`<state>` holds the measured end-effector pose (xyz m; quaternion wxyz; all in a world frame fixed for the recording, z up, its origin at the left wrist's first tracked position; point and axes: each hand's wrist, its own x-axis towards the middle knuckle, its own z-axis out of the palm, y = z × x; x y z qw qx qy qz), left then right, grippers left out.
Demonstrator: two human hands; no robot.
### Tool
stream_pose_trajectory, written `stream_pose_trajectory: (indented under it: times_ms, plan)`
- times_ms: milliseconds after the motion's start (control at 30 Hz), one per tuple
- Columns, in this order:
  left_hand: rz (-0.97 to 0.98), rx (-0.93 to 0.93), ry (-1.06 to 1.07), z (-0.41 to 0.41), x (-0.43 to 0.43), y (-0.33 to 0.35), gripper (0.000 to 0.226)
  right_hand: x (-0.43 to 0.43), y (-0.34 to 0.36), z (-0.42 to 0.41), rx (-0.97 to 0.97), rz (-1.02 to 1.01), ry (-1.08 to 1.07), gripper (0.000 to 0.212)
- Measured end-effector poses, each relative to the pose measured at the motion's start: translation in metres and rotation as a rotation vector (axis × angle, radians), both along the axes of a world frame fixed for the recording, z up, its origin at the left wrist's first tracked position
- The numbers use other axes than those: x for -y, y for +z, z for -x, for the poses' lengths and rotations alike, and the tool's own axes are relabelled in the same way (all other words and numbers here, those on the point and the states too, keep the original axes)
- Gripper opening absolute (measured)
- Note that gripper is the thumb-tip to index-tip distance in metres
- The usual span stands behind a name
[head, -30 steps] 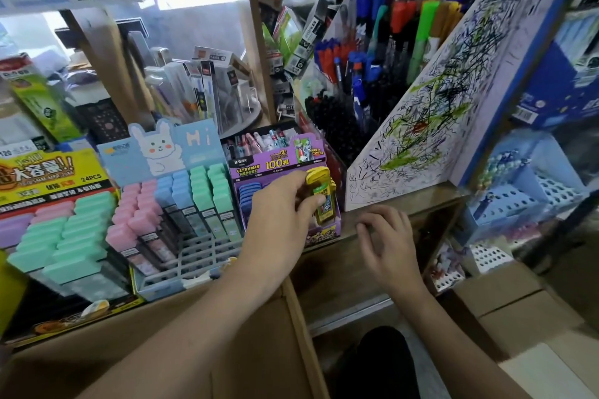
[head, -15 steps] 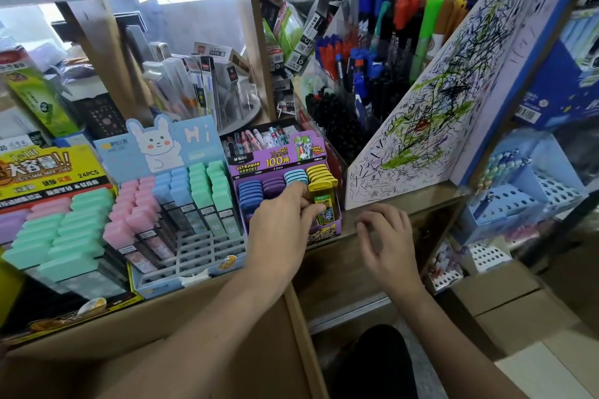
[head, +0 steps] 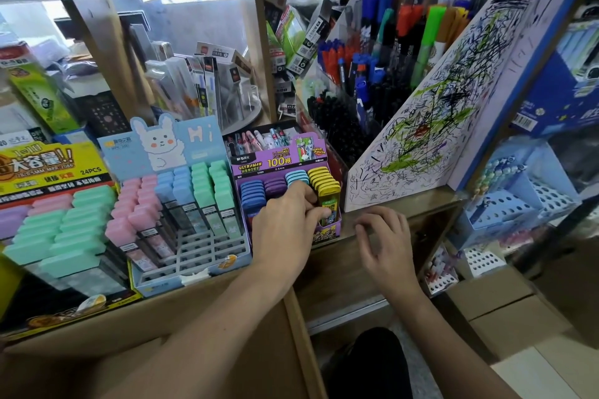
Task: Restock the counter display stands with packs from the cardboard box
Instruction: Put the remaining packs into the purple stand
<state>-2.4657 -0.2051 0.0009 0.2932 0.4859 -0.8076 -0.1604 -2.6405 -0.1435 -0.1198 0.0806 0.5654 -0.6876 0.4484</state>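
Note:
A purple display stand (head: 246,164) on the wooden counter holds rows of dark blue, purple, light blue and yellow packs. My left hand (head: 285,227) rests over its front, thumb and fingers pinching the frontmost yellow pack (head: 330,201), which stands upright in the right-hand row. My right hand (head: 385,236) lies on the counter edge just right of the stand, fingers curled and holding nothing. A brown cardboard box (head: 207,334) sits below my left forearm; its inside is hidden.
Left of the purple stand is a blue rabbit stand (head: 168,146) with pink, blue and green packs, then a yellow-and-red stand (head: 48,168) with green ones. A scribbled white board (head: 431,126) and pen racks (head: 372,74) stand at right. Cardboard boxes (head: 505,311) lie lower right.
My left hand lowered the yellow pack from above the purple stand down into the front of its yellow row. My right hand stayed on the counter edge.

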Motion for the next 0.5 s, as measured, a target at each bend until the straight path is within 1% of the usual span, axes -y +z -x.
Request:
stream_pose_trajectory:
  times_ms: [233, 367, 500]
  plan:
    - [-0.002, 0.010, 0.001, 0.000, 0.001, -0.001, 0.032, -0.002, 0.004, -0.002, 0.010, -0.015, -0.003, 0.018]
    - [-0.019, -0.008, -0.025, -0.004, 0.000, -0.001, 0.037, -0.002, 0.006, -0.003, 0.011, -0.014, -0.003, 0.017]
    - [-0.038, -0.045, -0.060, -0.016, -0.005, 0.004, 0.031, -0.003, 0.009, -0.003, 0.014, -0.009, -0.006, 0.017]
